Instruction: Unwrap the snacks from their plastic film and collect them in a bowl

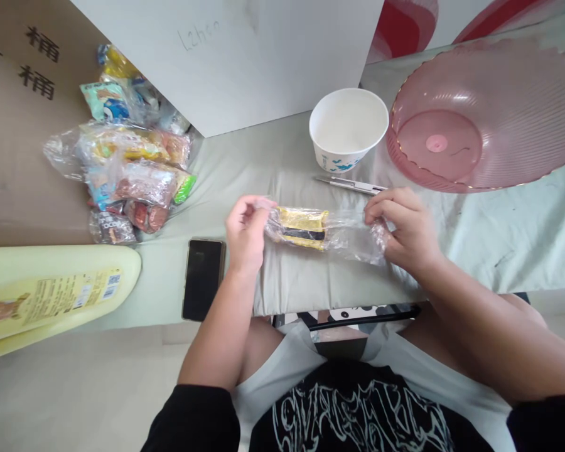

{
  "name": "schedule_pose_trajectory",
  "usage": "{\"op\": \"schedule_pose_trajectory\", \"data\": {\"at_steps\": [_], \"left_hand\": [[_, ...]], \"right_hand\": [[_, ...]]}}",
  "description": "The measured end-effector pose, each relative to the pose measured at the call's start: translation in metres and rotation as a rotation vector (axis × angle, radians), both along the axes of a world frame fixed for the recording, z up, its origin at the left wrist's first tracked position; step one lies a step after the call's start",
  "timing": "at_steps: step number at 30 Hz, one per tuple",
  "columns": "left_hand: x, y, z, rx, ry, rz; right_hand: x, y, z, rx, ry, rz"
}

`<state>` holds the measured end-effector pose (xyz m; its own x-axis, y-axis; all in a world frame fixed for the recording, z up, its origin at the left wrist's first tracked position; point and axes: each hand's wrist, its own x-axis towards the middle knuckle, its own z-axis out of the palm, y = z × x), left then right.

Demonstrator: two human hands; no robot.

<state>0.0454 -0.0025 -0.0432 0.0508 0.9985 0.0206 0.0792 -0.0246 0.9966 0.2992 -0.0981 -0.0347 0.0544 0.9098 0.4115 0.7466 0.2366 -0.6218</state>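
A clear plastic bag (348, 242) is stretched between my two hands over the cloth. Inside it, toward the left, lies a yellow packet (305, 221) with a dark band across it. My left hand (247, 232) pinches the bag's left end. Gathered film at the right end is gripped by my right hand (402, 229). Just beyond the right fingers lies a slim white-and-grey utility knife (351, 184), its pointed tip to the left. Behind the knife stands a white paper bowl (348, 129) with a blue print; no contents show in it.
A black phone (203, 279) lies left of my left hand. Wrapped snack packets (136, 163) are piled farther left, by a brown cardboard box (23, 157). A pale yellow container (61, 289) sits at front left. A pink ribbed basin (499, 113) stands at right. A white box (263, 56) blocks the back.
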Motion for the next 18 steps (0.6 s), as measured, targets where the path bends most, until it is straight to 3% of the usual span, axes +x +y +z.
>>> {"op": "schedule_pose_trajectory", "data": {"at_steps": [3, 6, 7, 9, 11, 13, 18], "left_hand": [[-0.012, 0.01, -0.005, -0.031, -0.073, 0.17], [-0.017, 0.008, -0.004, 0.259, 0.083, 0.256], [-0.016, 0.006, -0.001, 0.384, 0.158, 0.225], [-0.014, 0.001, 0.005, 0.565, 0.324, 0.035], [-0.012, -0.003, 0.011, 0.611, 0.497, -0.233], [-0.011, -0.003, 0.014, 0.555, 0.633, -0.404], [-0.017, 0.004, 0.014, 0.431, 0.581, -0.472]], "right_hand": [[0.005, -0.004, 0.005, 0.004, 0.02, -0.11], [0.005, -0.01, 0.011, 0.051, 0.028, -0.034], [0.004, -0.011, 0.013, 0.068, 0.031, 0.032], [0.001, -0.011, 0.013, 0.089, 0.007, 0.14], [-0.002, -0.009, 0.009, 0.059, -0.077, 0.178], [-0.005, -0.006, 0.002, 0.004, -0.173, 0.159], [-0.005, 0.0, -0.009, -0.002, -0.204, 0.056]]}}
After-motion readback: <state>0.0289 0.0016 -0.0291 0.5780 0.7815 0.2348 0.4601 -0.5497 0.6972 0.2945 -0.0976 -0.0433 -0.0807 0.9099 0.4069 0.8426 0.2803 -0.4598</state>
